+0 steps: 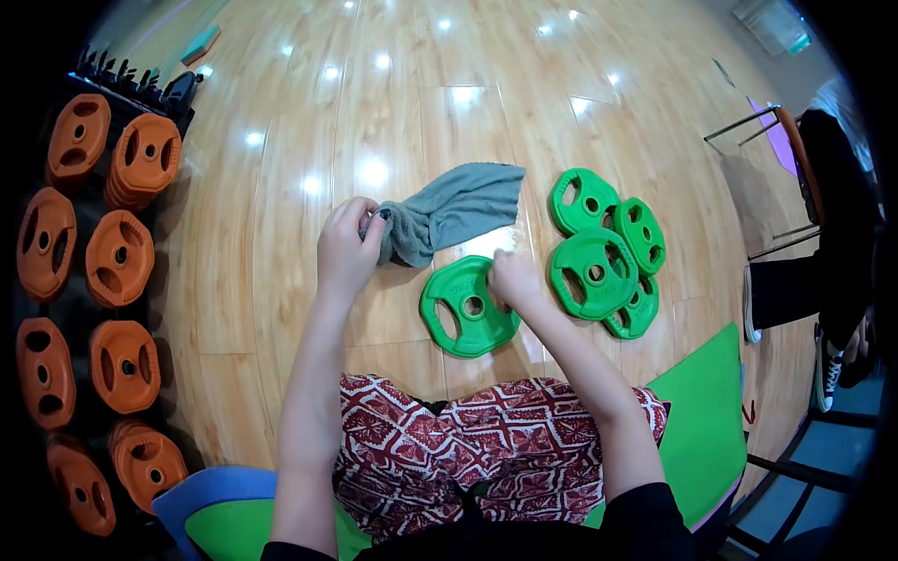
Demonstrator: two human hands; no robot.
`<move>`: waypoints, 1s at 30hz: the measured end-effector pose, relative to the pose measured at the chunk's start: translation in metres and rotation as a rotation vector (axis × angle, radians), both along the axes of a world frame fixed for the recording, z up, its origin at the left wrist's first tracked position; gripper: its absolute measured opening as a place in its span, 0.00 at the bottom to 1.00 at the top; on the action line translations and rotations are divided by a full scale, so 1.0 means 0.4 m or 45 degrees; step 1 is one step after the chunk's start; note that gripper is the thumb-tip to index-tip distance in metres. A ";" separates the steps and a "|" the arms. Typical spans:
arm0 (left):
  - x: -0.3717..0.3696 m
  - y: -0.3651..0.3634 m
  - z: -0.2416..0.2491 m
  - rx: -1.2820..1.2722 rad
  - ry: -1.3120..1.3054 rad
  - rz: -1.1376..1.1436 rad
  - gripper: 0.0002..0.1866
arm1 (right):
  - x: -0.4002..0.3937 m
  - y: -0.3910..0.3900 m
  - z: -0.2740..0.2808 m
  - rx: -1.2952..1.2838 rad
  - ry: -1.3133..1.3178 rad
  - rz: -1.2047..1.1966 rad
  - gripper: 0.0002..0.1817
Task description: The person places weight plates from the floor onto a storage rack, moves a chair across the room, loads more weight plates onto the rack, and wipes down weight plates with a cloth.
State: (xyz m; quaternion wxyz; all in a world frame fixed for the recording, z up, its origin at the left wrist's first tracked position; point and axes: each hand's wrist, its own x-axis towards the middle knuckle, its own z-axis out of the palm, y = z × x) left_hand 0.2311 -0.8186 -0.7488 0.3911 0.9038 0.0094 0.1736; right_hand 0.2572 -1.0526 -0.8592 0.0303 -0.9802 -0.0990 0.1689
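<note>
- The person sits on the wood floor and looks down at both hands.
- The left hand is closed around one end of a grey-green towel. The fingers curl over the cloth and squeeze it tight.
- The rest of the towel lies on the floor. It stretches away from the left hand, up and to the right.
- The right hand rests on the right edge of a green weight plate. The fingers are bent and touch the plate, but I cannot tell if they grip it.
- This green plate lies flat on the floor, right in front of the person's knees. It is just below the towel.
- A pile of more green plates lies just to the right of that hand. They lean over each other.
- Many orange plates stand in rows on a dark rack at the far left, well apart from the hands.
- The person wears red and white patterned trousers.
- A green mat lies on the right, near the knee.
- Another person's dark leg and white shoe show at the right edge, beside a chair.
</note>
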 end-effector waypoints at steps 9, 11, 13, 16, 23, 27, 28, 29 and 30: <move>-0.017 0.001 -0.012 -0.428 -0.208 -0.143 0.04 | 0.039 0.169 -0.039 0.555 -0.544 0.276 0.14; -0.030 0.020 -0.005 -0.507 -0.181 -0.051 0.04 | 0.087 0.124 -0.029 0.866 -0.542 0.029 0.14; -0.038 0.038 0.003 -0.592 -0.172 0.021 0.04 | 0.103 0.060 0.064 1.087 -0.597 -0.279 0.12; -0.050 0.054 0.012 -0.751 -0.284 -0.056 0.03 | 0.091 -0.043 0.230 1.081 -0.678 -0.167 0.12; -0.128 0.020 0.006 -0.231 0.515 -0.402 0.09 | -0.109 -0.224 0.266 0.475 -0.188 0.207 0.15; -0.132 -0.090 -0.004 0.227 0.769 -0.231 0.13 | -0.132 -0.255 0.199 0.251 0.373 0.280 0.26; -0.131 -0.130 -0.050 0.408 0.555 -0.149 0.15 | -0.117 -0.239 0.159 0.405 0.143 0.311 0.26; -0.128 -0.174 -0.098 0.409 0.448 -0.117 0.17 | -0.103 -0.216 0.121 0.558 -0.087 0.343 0.26; -0.125 -0.213 -0.157 0.413 0.343 -0.084 0.19 | -0.097 -0.181 0.088 0.562 -0.085 0.344 0.26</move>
